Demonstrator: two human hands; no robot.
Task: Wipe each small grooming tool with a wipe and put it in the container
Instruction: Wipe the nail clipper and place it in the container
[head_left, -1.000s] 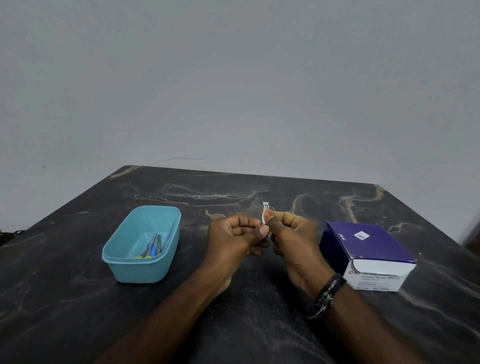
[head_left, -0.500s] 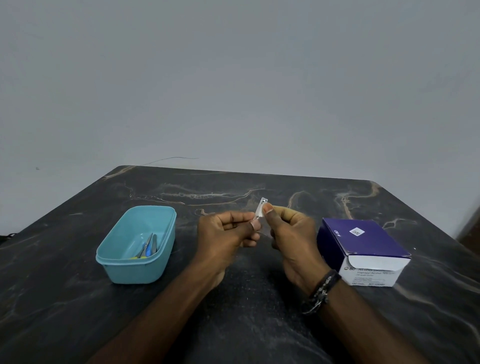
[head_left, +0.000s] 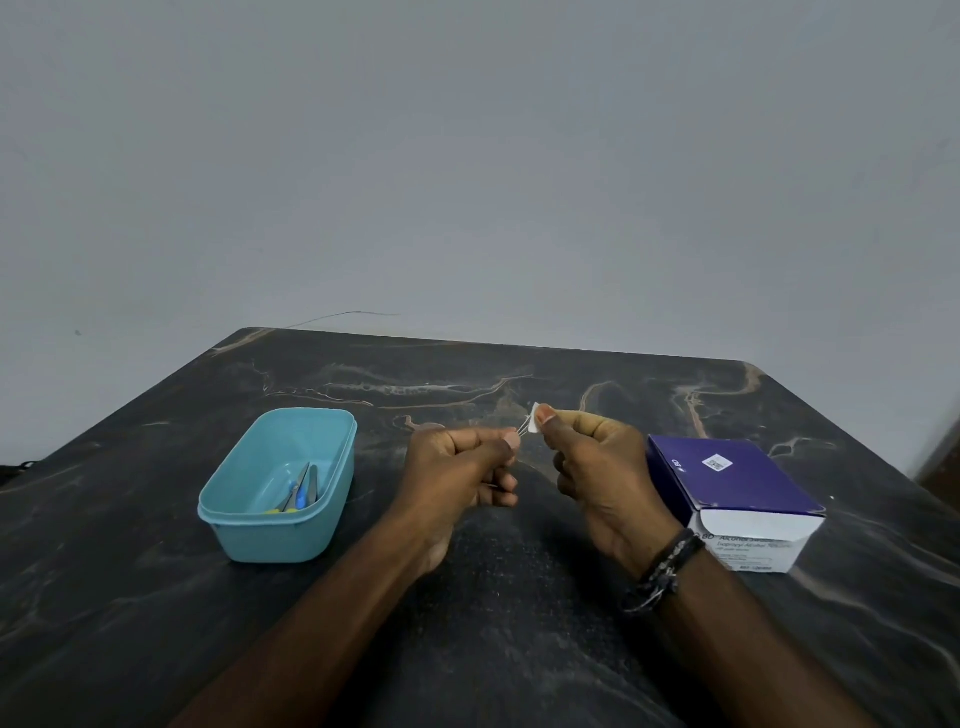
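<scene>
My left hand (head_left: 460, 467) grips a thin metal grooming tool (head_left: 522, 427), most of it hidden in the fist, with only its slim tip showing. My right hand (head_left: 592, 462) pinches a small white wipe (head_left: 533, 417) between thumb and forefinger around that tip. Both hands hover above the middle of the dark marbled table (head_left: 493, 623). To the left stands a teal plastic container (head_left: 278, 483) holding a few tools (head_left: 300, 488), among them blue and grey ones.
A purple and white box of alcohol swabs (head_left: 732, 499) lies on the table to the right of my right hand. A plain grey wall rises behind the table's far edge.
My hands have drawn slightly apart: the left hand pulled leftward, exposing the tool's thin tip, while the wipe stayed pinched in my right fingers.
</scene>
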